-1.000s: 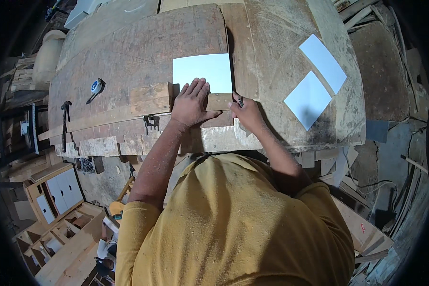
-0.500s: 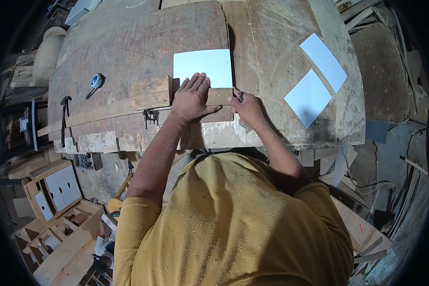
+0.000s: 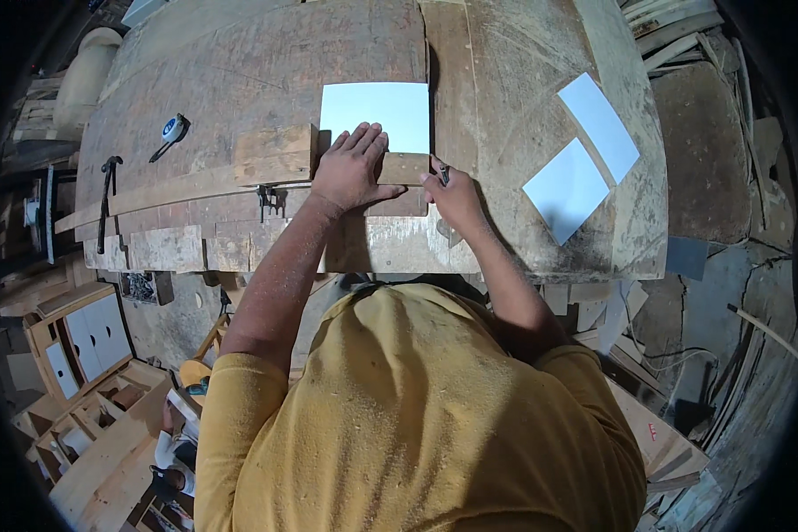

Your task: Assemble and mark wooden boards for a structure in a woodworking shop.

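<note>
A white sheet (image 3: 377, 105) lies on the workbench with a wooden strip (image 3: 408, 166) across its near end. My left hand (image 3: 352, 173) presses down flat, fingers spread, over the strip and the sheet's near left part. At the strip's right end, beside the sheet's near right corner, my right hand (image 3: 457, 197) is closed around a slim dark tool (image 3: 444, 174). Its tip is too small to make out. Touching or close to the left hand's outer side is a thick wooden block (image 3: 275, 153).
Two white pieces (image 3: 601, 129) (image 3: 566, 191) lie at the bench's right. A tape measure (image 3: 173, 129) and a bar clamp (image 3: 106, 204) are on the left, beside a long wooden strip (image 3: 142, 199). Another person (image 3: 173, 457) is at lower left, near wooden cabinets (image 3: 89, 341).
The whole view has shifted slightly. Both hands keep about the same places on the strip and sheet.
</note>
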`<state>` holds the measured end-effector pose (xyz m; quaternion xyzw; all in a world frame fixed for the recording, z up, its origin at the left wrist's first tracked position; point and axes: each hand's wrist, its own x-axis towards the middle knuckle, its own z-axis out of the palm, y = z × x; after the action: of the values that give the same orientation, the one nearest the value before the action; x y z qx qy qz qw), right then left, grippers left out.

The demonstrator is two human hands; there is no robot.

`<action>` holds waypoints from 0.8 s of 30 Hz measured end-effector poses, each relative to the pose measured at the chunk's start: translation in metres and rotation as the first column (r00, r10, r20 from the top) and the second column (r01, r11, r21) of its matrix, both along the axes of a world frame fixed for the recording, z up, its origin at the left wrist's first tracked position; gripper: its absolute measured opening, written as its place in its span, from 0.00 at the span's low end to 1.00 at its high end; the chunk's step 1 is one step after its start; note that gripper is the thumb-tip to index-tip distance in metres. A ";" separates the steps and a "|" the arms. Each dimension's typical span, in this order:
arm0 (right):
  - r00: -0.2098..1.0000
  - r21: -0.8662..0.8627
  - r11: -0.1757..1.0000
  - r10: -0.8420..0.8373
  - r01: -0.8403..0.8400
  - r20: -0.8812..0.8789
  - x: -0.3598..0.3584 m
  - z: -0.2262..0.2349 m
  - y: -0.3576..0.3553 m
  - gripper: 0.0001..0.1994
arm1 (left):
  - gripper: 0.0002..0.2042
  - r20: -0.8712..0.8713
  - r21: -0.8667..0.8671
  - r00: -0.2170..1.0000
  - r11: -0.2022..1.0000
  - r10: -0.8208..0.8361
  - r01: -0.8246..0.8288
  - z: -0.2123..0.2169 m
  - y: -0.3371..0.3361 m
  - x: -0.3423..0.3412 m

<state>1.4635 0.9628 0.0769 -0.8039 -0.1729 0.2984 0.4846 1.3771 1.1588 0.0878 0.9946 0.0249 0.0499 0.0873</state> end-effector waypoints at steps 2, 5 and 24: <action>1.000 0.023 1.000 -0.005 0.005 0.024 -0.002 -0.007 -0.001 0.21 | 0.46 0.005 0.000 1.000 1.000 -0.001 0.001 0.000 0.000 0.001; 0.996 0.073 0.997 -0.021 0.015 0.086 -0.006 -0.014 -0.003 0.23 | 0.45 -0.003 0.001 1.000 1.000 0.009 -0.009 0.001 0.001 0.002; 0.996 0.044 0.999 -0.003 0.007 -0.084 -0.028 -0.014 -0.033 0.23 | 0.45 0.055 0.044 0.998 0.999 0.021 -0.024 -0.006 0.009 0.010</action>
<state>1.4352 0.9299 0.0632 -0.7799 -0.1570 0.3270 0.5100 1.3867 1.1676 0.0821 0.9942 0.0326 0.0787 0.0654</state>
